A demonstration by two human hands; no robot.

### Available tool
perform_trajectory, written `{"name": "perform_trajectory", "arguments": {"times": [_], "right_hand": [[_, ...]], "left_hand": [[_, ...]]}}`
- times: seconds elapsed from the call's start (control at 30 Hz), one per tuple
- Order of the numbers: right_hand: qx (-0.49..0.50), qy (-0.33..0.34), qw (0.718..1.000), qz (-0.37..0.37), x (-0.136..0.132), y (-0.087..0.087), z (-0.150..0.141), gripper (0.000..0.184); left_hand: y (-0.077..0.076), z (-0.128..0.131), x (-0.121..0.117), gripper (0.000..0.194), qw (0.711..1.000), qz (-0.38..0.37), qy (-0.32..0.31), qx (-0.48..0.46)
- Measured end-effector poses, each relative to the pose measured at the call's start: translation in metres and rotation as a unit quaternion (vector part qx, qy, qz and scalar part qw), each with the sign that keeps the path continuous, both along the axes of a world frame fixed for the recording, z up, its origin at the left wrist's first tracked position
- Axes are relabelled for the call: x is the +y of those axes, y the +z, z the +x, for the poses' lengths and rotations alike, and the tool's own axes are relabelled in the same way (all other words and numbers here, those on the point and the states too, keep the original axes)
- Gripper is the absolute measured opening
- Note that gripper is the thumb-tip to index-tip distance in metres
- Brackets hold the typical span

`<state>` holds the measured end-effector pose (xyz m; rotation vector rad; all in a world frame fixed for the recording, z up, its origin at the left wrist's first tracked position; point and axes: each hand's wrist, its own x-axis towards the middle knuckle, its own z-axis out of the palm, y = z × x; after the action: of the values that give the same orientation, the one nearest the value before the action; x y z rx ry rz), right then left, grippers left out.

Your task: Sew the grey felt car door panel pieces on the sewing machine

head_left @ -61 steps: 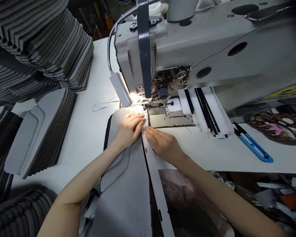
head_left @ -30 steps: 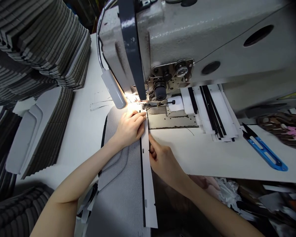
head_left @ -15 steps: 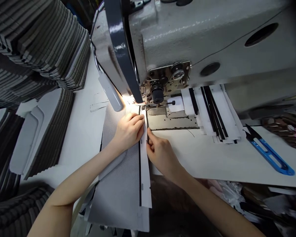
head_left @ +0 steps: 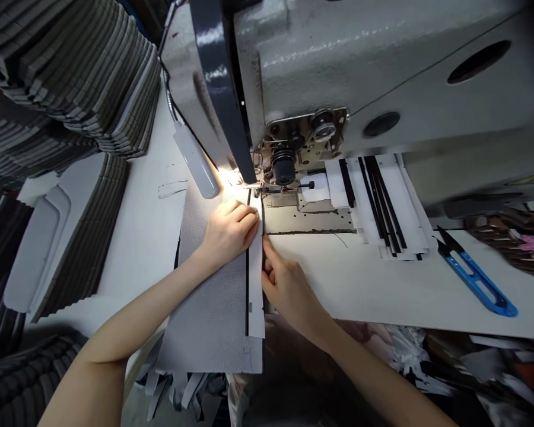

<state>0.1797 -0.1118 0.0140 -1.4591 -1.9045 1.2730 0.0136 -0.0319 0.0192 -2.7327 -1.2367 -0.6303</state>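
Observation:
A grey fabric panel (head_left: 209,341) lies under the sewing machine (head_left: 338,71), its lower end hanging over the table's front edge. Along its right side runs a white strip (head_left: 255,314) with a black edge, leading up to the lit needle area. My left hand (head_left: 230,230) rests on the panel just before the needle, fingers bent and close together, fingertips on the strip. Lower and to the right, my right hand (head_left: 290,290) is closed at the strip's right edge, index finger and thumb against it. The fabric between its fingers is mostly hidden.
Stacks of grey padded pieces (head_left: 84,71) and curved grey pieces (head_left: 80,237) stand left. A small lamp (head_left: 196,163) hangs beside the needle. White and black strips (head_left: 385,201) lie right, near blue thread snips (head_left: 478,279). Scraps (head_left: 467,379) fill the lower right.
The grey panel and white strip have moved forward under the machine, so less hangs over the front edge. Both hands stay near the same places on the work. The view has shifted slightly.

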Motion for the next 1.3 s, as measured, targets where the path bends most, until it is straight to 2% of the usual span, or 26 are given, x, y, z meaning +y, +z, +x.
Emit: {"name": "perform_trajectory", "arguments": {"times": [0.17,0.33,0.5,0.63,0.93,1.1,1.2,1.3], "right_hand": [[-0.012,-0.018,0.999,0.025,0.011,-0.001,-0.003,0.063],[-0.009,-0.005,1.000,-0.003,0.003,0.005,-0.001,0.063],[-0.003,0.028,0.998,-0.061,-0.017,0.009,0.003,0.077],[-0.022,0.028,0.998,-0.055,-0.015,0.007,0.001,0.076],[-0.053,0.015,0.998,0.000,0.007,0.004,0.000,0.070],[-0.039,0.020,0.999,-0.025,0.001,0.009,0.002,0.068],[-0.026,0.020,0.999,-0.037,-0.002,0.009,0.002,0.075],[-0.028,-0.005,1.000,-0.013,-0.001,0.003,0.000,0.085]], "left_hand": [[0.000,0.000,-0.016,0.018,0.999,-0.014,0.002,-0.032],[-0.003,-0.001,-0.004,0.019,1.000,-0.006,0.019,-0.013],[-0.004,-0.002,0.012,0.018,1.000,0.003,0.017,0.002],[-0.005,-0.002,0.018,0.017,1.000,0.007,0.017,-0.015],[-0.001,0.003,-0.006,0.019,1.000,-0.001,0.024,-0.014],[-0.006,0.001,0.009,0.017,0.999,-0.001,0.035,-0.002],[-0.006,0.000,0.020,0.017,0.999,0.004,0.031,0.007],[-0.003,0.000,0.022,0.020,0.999,0.028,0.033,0.022]]}}
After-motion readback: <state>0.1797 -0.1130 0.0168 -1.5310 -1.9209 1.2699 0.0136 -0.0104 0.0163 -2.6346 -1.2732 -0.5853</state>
